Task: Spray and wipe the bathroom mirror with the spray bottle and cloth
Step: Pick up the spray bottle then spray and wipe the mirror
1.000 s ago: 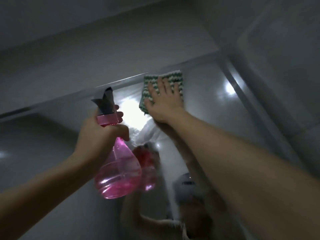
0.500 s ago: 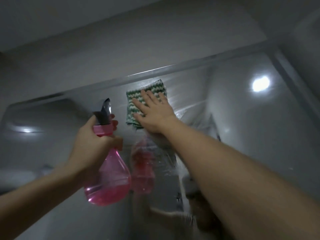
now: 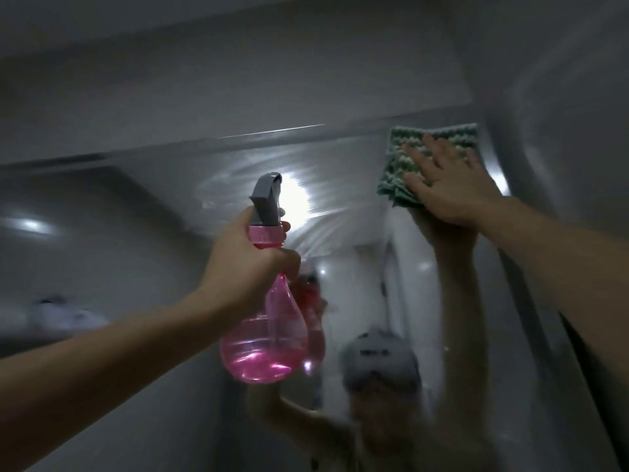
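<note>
Head view: wipe step in hand. Right hand (image 3: 452, 189), fingers flat and spread, presses the cloth (image 3: 401, 165) on the mirror (image 3: 340, 185) at its top right corner. Left hand (image 3: 245, 260) grips the spray bottle (image 3: 265, 328) by the neck, well left of the cloth. Next, likely: sweep across the streaks left of the fingers.

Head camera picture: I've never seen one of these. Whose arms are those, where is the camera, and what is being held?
No machine here: a person wears a camera on the head, so you see their own arms reaching up and forward. The left hand grips a pink spray bottle by its neck, below the grey trigger head. The right hand presses a green and white cloth flat against the bathroom mirror, near its top right corner. The lower arms and second bottle are only reflections in the glass, as is the bright light spot. Wet streaks show on the glass.
</note>
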Demonstrator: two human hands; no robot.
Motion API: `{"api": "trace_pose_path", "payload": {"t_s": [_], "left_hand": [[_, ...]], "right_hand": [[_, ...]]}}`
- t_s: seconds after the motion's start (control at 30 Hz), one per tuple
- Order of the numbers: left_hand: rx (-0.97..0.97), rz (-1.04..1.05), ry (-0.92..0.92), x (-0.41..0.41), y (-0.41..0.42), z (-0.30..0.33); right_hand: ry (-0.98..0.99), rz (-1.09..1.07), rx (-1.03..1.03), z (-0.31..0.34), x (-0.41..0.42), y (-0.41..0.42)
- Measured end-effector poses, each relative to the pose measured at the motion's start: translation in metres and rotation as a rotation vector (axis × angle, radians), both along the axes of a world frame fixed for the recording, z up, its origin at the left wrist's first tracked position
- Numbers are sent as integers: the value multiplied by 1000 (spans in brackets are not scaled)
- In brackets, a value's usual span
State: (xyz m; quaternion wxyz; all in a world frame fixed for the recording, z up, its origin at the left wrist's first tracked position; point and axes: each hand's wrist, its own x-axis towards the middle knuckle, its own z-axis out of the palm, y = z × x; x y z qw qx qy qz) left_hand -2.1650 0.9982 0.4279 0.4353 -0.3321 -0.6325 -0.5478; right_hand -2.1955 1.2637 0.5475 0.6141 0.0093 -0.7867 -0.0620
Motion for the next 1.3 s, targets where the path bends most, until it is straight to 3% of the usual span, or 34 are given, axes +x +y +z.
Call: {"api": "trace_pose_path", "payload": {"t_s": [0.2,0.57,0.73,0.83,0.97,1.3], "left_hand": [[-28,-12,-27,-14,-2,-14],[-17,2,-85,-8,-34,-53],[2,55,-176,-9,-36,-102],[0,37,-237,-7,-33,-130],[28,32,-261,3,-20,-159],[55,-207,-349,14,27,-171]], "right_hand": [[111,37,-160,-27,-13,-26],[-6,101,28,-154,-34,-123],[-87,88,113,-229,-36,-125],[-31,78,172,-256,-31,-102],[-159,-41,289,-245,-12,-60],[-78,-86,75,-171,6,6]]}}
